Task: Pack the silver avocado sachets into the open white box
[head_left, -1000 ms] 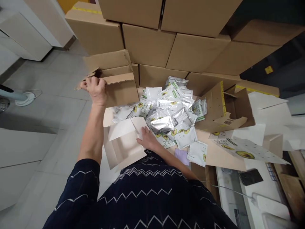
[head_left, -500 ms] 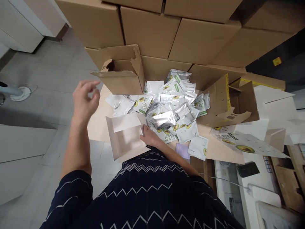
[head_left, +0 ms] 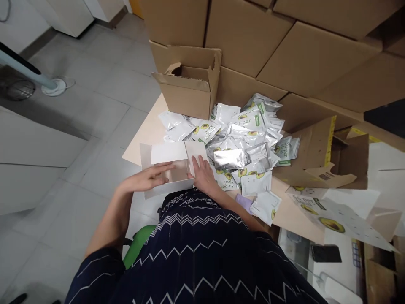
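An open white carton point(head_left: 169, 153) sits at the table's near edge, just in front of my body, with its flaps up. My left hand point(head_left: 148, 178) reaches over its left side, fingers stretched out across the opening and the fingertips partly inside. My right hand point(head_left: 204, 175) grips the carton's right end, fingers over the flap and thumb at the inner edge. Right beside that hand lies a heap of silver and white pouches point(head_left: 242, 131) printed with avocados. A purple packet point(head_left: 244, 203) is partly covered by a pouch near my right forearm.
An open brown box point(head_left: 186, 95) stands behind the carton, and another opened brown box point(head_left: 316, 156) lies to the right. Large stacked cartons point(head_left: 240, 38) form a wall at the back. A printed avocado carton point(head_left: 332, 219) and a black phone point(head_left: 326, 253) are at the right.
My left hand has come down from the air at the left onto the carton. The carton's right flap now stands under my right fingers. The whole view has shifted.
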{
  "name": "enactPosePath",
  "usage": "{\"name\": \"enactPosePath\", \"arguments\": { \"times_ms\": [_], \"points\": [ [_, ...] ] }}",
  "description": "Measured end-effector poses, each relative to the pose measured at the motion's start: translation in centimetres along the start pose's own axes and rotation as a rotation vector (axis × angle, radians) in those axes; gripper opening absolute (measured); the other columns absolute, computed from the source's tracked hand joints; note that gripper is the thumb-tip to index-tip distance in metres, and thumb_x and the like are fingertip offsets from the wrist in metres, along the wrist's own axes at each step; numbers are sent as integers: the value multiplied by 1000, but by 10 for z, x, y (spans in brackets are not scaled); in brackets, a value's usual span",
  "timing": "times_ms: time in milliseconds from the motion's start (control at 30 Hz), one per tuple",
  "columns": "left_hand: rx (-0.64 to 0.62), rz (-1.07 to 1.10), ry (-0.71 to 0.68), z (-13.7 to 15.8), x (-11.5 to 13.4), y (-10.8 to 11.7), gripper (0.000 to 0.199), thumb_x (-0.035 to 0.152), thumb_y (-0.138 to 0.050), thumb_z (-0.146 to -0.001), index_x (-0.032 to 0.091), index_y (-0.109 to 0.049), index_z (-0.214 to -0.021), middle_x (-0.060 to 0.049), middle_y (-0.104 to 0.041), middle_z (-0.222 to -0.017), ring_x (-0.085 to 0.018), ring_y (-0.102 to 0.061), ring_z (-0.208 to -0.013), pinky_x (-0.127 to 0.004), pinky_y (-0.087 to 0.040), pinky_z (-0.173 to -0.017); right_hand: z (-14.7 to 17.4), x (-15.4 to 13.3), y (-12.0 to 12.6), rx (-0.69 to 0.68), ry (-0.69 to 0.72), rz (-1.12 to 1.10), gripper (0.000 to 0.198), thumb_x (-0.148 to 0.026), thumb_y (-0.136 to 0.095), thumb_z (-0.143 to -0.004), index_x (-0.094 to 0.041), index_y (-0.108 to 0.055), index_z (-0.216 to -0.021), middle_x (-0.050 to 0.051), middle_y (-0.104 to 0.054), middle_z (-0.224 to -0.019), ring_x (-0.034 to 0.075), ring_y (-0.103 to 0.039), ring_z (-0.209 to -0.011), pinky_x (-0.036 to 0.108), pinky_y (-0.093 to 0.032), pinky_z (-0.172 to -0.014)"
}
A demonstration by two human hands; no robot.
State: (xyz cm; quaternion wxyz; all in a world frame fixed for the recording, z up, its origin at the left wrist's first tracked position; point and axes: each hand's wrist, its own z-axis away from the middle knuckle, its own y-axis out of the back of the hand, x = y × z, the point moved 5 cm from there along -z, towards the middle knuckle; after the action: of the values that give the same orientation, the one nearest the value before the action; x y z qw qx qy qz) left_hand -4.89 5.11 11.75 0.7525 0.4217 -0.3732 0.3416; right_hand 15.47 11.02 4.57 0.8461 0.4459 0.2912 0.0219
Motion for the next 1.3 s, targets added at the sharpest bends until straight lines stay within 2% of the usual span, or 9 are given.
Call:
{"name": "enactPosePath", "arguments": {
  "times_ms": [67, 233, 333, 600, 733, 900, 1000, 1167, 1300],
  "points": [
    [-25, -28, -10, -5, -1, 8, 57, 53, -70, -78, 35, -62, -132, -5, -55, -146, -32, -48, -138, -49, -44, -110, 1, -5, -1, 15, 61, 48, 73, -40, -45, -96, -20, -18, -161, 14, -6, -168, 45, -8, -150, 63, -18, -116],
    [340, -337, -66, -27, -3, 33, 77, 54, -69, -79, 31, -44, -148, -4, -21, -166, -35, -10, -154, -58, -17, -121, -4, -6, -6, -37, 127, 62, 73, -32, -46, -94, -23, -19, -161, 8, -9, -168, 43, -11, -150, 62, -22, -116],
    [373, -473, 58, -50, -30, 41, 86, 54, -74, -74, 30, -41, -149, -9, -21, -166, -41, -8, -152, -65, -7, -119, -5, -4, -10, -52, 127, 40, 74, -30, -46, -93, -20, -18, -161, 9, -8, -168, 41, -12, -150, 60, -26, -115],
    [423, -576, 258, -82, -86, 40, 46, 21, -45, -87, 21, -64, -128, -11, -69, -120, -31, -57, -117, -43, -43, -102, -16, -5, -28, -170, 129, -281, 95, -25, -55, -85, -11, -1, -161, 18, -9, -166, 30, -17, -152, 46, -26, -121],
    [531, -611, 205, -77, -80, 38, 45, 21, -46, -88, 21, -63, -129, -10, -64, -129, -29, -54, -123, -43, -43, -105, -26, -8, -31, -209, 65, -377, 101, -21, -57, -79, -6, 2, -160, 22, -15, -164, 37, -29, -147, 49, -32, -118],
    [724, -825, 19, -43, -39, 28, 50, 34, -59, -88, 24, -55, -138, -14, -36, -156, -42, -19, -148, -65, -22, -115, -27, -17, -29, -156, 53, -291, 97, -20, -53, -81, -2, 1, -159, 24, -10, -164, 37, -27, -147, 49, -33, -117],
    [583, -748, -120, -14, -19, 1, 45, 43, -53, -95, 22, -57, -134, -15, -45, -149, -35, -32, -143, -55, -33, -114, -25, -21, -29, -122, 91, -243, 93, -22, -51, -82, 1, -1, -158, 26, -10, -164, 37, -20, -150, 48, -31, -118],
    [-81, -537, -52, 21, -30, -61, 66, 66, -44, -93, 24, -50, -143, -11, -60, -138, -28, -53, -128, -42, -44, -103, -28, -21, -29, -84, 98, -236, 88, -27, -49, -86, 1, -6, -158, 26, -15, -163, 34, -21, -150, 46, -30, -119],
    [-161, -460, 44, 29, -43, -68, 76, 74, -44, -89, 27, -43, -149, -11, -57, -143, -31, -51, -131, -48, -37, -109, -32, -24, -28, -103, 104, -243, 86, -31, -49, -88, 0, -9, -158, 24, -16, -163, 35, -27, -148, 46, -30, -119]
  ]
}}
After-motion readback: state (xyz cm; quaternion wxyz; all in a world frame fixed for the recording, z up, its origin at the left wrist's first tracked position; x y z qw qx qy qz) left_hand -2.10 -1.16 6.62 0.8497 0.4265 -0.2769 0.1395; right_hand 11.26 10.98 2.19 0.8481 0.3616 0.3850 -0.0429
